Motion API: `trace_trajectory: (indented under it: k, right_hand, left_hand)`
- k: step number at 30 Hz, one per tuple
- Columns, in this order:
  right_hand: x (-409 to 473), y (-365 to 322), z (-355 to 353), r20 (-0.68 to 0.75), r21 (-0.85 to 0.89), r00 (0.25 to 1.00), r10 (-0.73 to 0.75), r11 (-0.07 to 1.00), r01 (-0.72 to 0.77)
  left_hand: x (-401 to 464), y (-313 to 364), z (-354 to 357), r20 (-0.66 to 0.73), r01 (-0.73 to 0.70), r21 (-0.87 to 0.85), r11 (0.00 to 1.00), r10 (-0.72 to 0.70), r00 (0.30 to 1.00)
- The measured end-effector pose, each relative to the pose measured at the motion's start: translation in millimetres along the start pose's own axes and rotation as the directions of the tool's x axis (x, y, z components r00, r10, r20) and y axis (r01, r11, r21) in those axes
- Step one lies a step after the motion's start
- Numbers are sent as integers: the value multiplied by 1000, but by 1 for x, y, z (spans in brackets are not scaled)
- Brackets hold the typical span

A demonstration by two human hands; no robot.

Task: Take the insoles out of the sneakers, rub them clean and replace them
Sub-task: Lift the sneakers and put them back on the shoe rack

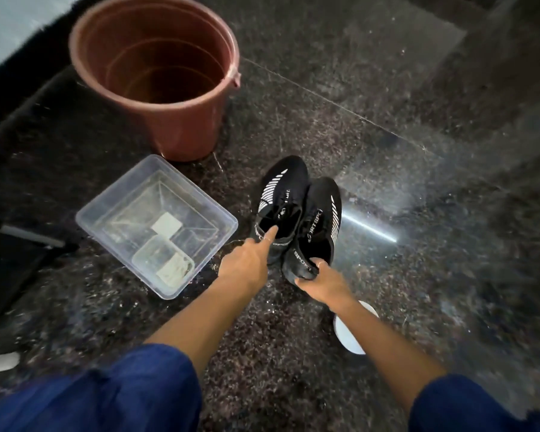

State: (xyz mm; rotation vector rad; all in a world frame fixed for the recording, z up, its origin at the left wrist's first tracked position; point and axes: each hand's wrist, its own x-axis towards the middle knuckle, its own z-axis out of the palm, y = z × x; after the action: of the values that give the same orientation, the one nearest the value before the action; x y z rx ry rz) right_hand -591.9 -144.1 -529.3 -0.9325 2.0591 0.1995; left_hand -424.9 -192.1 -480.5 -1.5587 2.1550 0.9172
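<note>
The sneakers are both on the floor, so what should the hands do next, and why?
Probably slide the left hand deeper into the left sneaker to catch its insole. Its forefinger already points into the opening, while the right hand pinches the heel of the right sneaker. No insole lies outside either sneaker yet.

Left hand (247,260) points its forefinger forward; right hand (320,279) pinches with curled fingers (317,262)
</note>
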Motion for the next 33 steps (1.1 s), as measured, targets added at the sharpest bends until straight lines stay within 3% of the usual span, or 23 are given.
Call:
trace_trajectory:
  k: [3,6,10,18,28,33]
  right_hand:
    - [8,-2,11,-100,52,995,-15,998,20]
    - [13,-5,22,-194,108,981,7,994,15]
    - [14,-10,37,-265,241,960,89,970,-24]
    - [4,-14,35,-337,339,934,119,941,3]
    - [-82,-37,8,-347,386,909,230,919,-85]
    - [-145,-73,5,-351,490,913,209,872,-11]
  left_hand:
    - [22,6,8,-27,29,61,998,-27,999]
    - [39,5,13,-44,59,6,998,-59,997]
    - [56,7,19,-64,81,-16,997,-82,995]
    - [60,6,28,-102,24,46,999,-19,995]
    - [-37,-6,-33,-64,-70,-9,998,69,996]
    - [-103,-27,-84,-172,-20,30,999,25,985]
